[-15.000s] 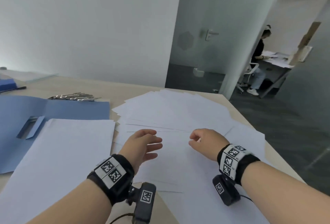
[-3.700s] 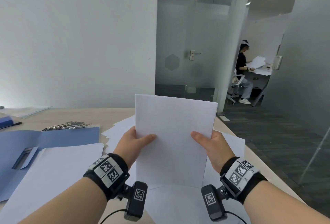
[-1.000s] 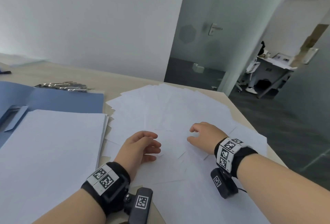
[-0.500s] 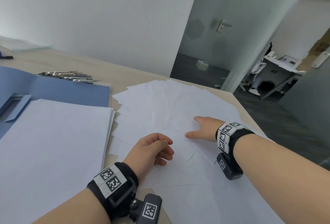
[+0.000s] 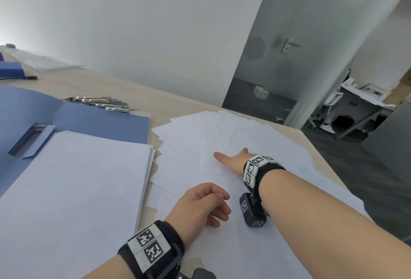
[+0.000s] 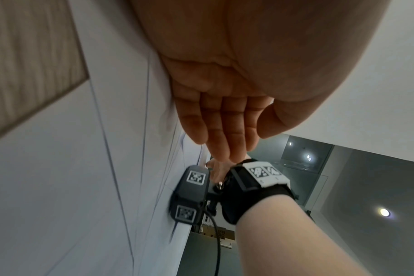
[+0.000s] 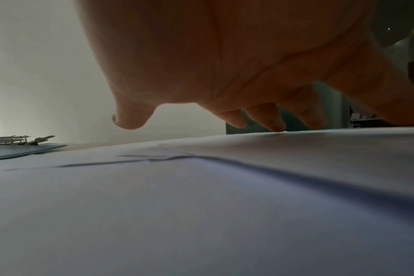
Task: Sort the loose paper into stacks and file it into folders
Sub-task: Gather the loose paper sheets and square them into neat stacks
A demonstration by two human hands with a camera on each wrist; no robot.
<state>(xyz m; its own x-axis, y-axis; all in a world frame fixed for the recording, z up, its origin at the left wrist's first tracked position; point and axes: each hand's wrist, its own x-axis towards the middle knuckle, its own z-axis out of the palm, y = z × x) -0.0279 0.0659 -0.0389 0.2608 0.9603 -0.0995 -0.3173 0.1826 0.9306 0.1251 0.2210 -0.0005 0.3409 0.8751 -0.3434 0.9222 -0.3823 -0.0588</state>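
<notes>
**Gathering the fan of loose sheets beside the folder**

My right hand (image 5: 233, 162) reaches out flat over the loose paper (image 5: 222, 136), which lies fanned across the desk (image 5: 182, 103) just right of the open blue folder (image 5: 89, 118). The fingers are spread and low; in the right wrist view the fingertips (image 7: 275, 127) touch the top sheet and nothing is gripped. My left hand (image 5: 203, 204) rests nearer to me on the same spread, further from the folder's far edge, its fingers loosely bent and holding nothing. The neat stack (image 5: 73, 189) already sits on the folder's right-hand leaf, its right edge almost touching the fan. A row of metal clips (image 5: 100, 103) lies just beyond the folder.

I judge the next move to be sweeping the fan together, and that is where it can go wrong. The sheets overlap at many angles, so a flat palm dragging the top one may slide it alone and leave the rest behind. The side of the fan furthest from the folder lies close to the desk's edge, so a push that way could send sheets to the floor. Pulling towards the folder could ram loose corners under the neat stack and skew it. My wrist camera (image 5: 252, 212) rides on the paper and might snag or crease a sheet as I draw back.
</notes>
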